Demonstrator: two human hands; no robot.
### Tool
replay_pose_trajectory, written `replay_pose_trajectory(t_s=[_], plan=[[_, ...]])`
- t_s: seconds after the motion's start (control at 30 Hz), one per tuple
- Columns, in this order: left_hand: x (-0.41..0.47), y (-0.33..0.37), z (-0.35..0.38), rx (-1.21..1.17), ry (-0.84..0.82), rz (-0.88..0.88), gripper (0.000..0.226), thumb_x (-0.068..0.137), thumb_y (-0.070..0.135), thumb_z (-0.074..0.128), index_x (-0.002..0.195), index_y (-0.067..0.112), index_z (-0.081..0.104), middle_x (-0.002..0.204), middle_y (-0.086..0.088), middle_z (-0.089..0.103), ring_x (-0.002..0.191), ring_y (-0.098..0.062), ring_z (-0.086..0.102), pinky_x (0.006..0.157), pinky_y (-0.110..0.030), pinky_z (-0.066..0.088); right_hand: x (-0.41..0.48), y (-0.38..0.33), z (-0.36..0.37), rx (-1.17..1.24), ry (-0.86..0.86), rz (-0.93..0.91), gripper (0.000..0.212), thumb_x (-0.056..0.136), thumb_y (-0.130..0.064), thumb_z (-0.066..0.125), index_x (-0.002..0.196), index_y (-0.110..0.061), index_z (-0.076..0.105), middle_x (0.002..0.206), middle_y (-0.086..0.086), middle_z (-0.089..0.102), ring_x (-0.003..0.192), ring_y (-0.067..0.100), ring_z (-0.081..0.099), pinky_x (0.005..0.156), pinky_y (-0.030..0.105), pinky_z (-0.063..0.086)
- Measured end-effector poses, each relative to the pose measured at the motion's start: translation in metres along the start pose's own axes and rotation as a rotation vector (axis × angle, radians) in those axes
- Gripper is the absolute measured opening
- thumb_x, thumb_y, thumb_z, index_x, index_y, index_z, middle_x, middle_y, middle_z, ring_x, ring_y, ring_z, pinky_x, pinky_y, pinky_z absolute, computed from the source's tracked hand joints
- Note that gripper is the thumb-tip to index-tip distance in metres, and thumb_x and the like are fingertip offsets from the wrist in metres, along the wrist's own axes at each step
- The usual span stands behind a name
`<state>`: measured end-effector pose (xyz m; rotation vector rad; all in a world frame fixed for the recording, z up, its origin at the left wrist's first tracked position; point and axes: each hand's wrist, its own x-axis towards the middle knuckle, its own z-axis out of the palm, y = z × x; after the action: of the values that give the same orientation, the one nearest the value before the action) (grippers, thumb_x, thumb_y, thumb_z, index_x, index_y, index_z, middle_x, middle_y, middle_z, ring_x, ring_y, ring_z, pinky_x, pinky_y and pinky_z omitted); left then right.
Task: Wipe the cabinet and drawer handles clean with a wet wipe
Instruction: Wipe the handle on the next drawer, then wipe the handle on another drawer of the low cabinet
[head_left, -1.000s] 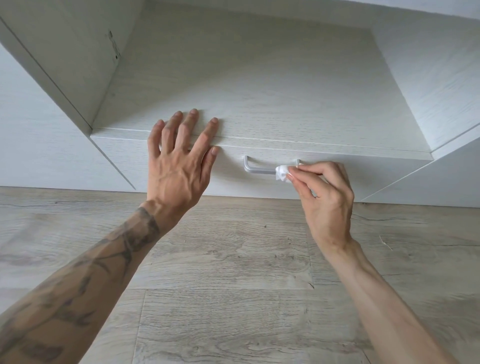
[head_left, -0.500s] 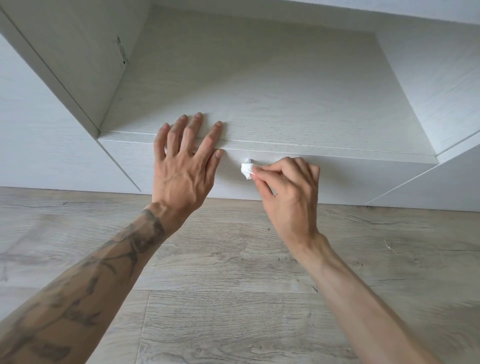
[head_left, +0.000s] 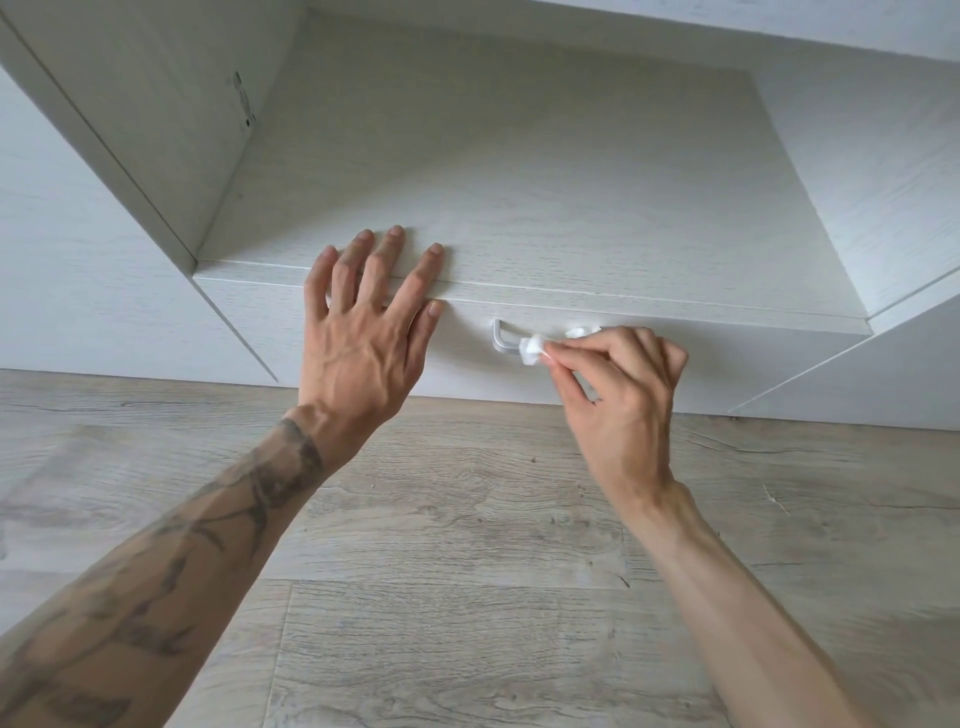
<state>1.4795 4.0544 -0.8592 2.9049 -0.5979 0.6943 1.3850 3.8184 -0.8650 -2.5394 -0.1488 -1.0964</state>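
Pale wood-grain floor (head_left: 467, 649) lay under you, and a low white cabinet (head_left: 78, 234) stood before it, with an open shelf (head_left: 519, 182) above one drawer (head_left: 260, 317).

At the left, your left hand (head_left: 363, 343) lay flat on the front edge of the shelf. Its fingers were straight and spread and held nothing, and the thumb rested on the drawer front just under the edge. The forearm came up from the lower left, with the wrist almost straight. I judge that this hand only steadied you.

Just right of that thumb was the handle (head_left: 503, 340), a thin pale bar on the drawer front. Only its left end showed. The rest was hidden behind the wipe (head_left: 534, 351) and your right hand (head_left: 623, 384). The wipe was bunched into a small wad on the bar, near the left end, and a second fold of it showed farther right along the bar.

Your right hand pinched the wad between thumb and forefinger, with the other fingers curled in behind. Its forearm came up from the lower right.

The wipe was probably light, soft and wet, so it could slip or unfold easily. It was best held as a tight wad and wrapped round the bar. The handle looked stiff and fixed, so it should have borne firm rubbing.
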Motion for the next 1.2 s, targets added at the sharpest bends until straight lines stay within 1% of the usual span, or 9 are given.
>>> replay_pose_trajectory(t_s=[0.1,0.17,0.3,0.53,0.63,0.73,0.87,1.03,1.2], plan=[[-0.001,0.001,-0.002,-0.007,-0.009,-0.004,0.055,0.115,0.05,0.024,0.164,0.028,0.036,0.165,-0.014,0.039,0.153,-0.037,0.034,0.127,-0.052,0.016,-0.005,0.022,-0.011,0.012,-0.002,0.014,0.016,0.089,-0.018,0.084,0.105,-0.018,0.083,0.1,-0.002,0.075,0.097,0.021,0.064,0.09,0.04,0.039],[-0.001,0.002,-0.004,-0.01,-0.017,-0.006,0.054,0.115,0.049,0.025,0.164,0.028,0.035,0.166,-0.014,0.039,0.153,-0.037,0.034,0.127,-0.052,0.017,-0.008,0.029,-0.015,0.066,0.0,0.061,0.019,0.087,-0.01,0.087,0.106,-0.015,0.083,0.102,0.001,0.074,0.098,0.022,0.066,0.087,0.043,0.047],[-0.001,0.003,-0.009,-0.012,-0.052,-0.01,0.054,0.116,0.048,0.025,0.165,0.028,0.034,0.167,-0.014,0.037,0.155,-0.036,0.032,0.128,-0.052,0.016,-0.01,0.018,-0.009,0.146,0.021,0.133,0.018,0.088,-0.005,0.085,0.106,-0.009,0.083,0.099,0.006,0.072,0.099,0.026,0.067,0.085,0.047,0.055],[-0.004,0.007,-0.022,-0.033,-0.129,-0.021,0.057,0.115,0.048,0.018,0.168,0.029,0.029,0.172,-0.011,0.03,0.159,-0.033,0.025,0.131,-0.052,0.014,-0.006,0.027,-0.013,0.144,-0.008,0.043,0.02,0.086,-0.003,0.085,0.105,-0.007,0.082,0.097,0.007,0.071,0.098,0.025,0.067,0.087,0.039,0.053],[-0.004,0.006,-0.031,-0.067,-0.179,-0.015,0.057,0.115,0.048,0.019,0.17,0.03,0.024,0.175,-0.01,0.023,0.163,-0.031,0.018,0.133,-0.051,0.01,-0.012,0.041,-0.022,0.147,-0.001,0.144,0.019,0.085,-0.002,0.085,0.103,-0.005,0.082,0.097,0.007,0.072,0.096,0.021,0.068,0.086,0.041,0.053],[-0.007,0.004,-0.047,-0.104,-0.246,-0.024,0.056,0.117,0.048,0.019,0.17,0.031,0.023,0.177,-0.007,0.019,0.164,-0.028,0.014,0.134,-0.048,0.007,-0.014,0.045,-0.032,0.178,0.008,0.255,0.014,0.085,-0.005,0.085,0.1,-0.007,0.082,0.095,0.004,0.072,0.091,0.012,0.063,0.081,0.051,0.054],[-0.024,-0.004,-0.082,-0.031,-0.314,0.008,0.061,0.114,0.051,0.017,0.169,0.027,0.028,0.176,-0.008,0.022,0.163,-0.028,0.02,0.134,-0.048,0.009,-0.005,0.022,-0.039,0.306,-0.012,0.236,0.011,0.092,-0.012,0.079,0.102,-0.011,0.081,0.097,-0.007,0.067,0.087,0.013,0.064,0.078,0.054,0.057],[-0.038,-0.028,-0.141,0.037,-0.315,-0.03,0.057,0.117,0.049,0.022,0.169,0.028,0.03,0.175,-0.005,0.024,0.162,-0.025,0.024,0.134,-0.047,0.013,0.034,-0.022,-0.037,0.379,-0.037,0.201,0.01,0.09,-0.007,0.082,0.099,-0.011,0.08,0.095,0.001,0.071,0.086,0.024,0.068,0.076,0.054,0.057],[-0.038,-0.066,-0.205,0.053,-0.248,-0.051,0.06,0.113,0.052,0.023,0.166,0.027,0.037,0.174,-0.005,0.03,0.16,-0.024,0.029,0.132,-0.049,0.019,0.085,-0.091,-0.036,0.454,-0.01,0.052,0.005,0.092,-0.013,0.081,0.097,-0.014,0.08,0.094,-0.003,0.07,0.084,0.012,0.062,0.075,0.047,0.056]])
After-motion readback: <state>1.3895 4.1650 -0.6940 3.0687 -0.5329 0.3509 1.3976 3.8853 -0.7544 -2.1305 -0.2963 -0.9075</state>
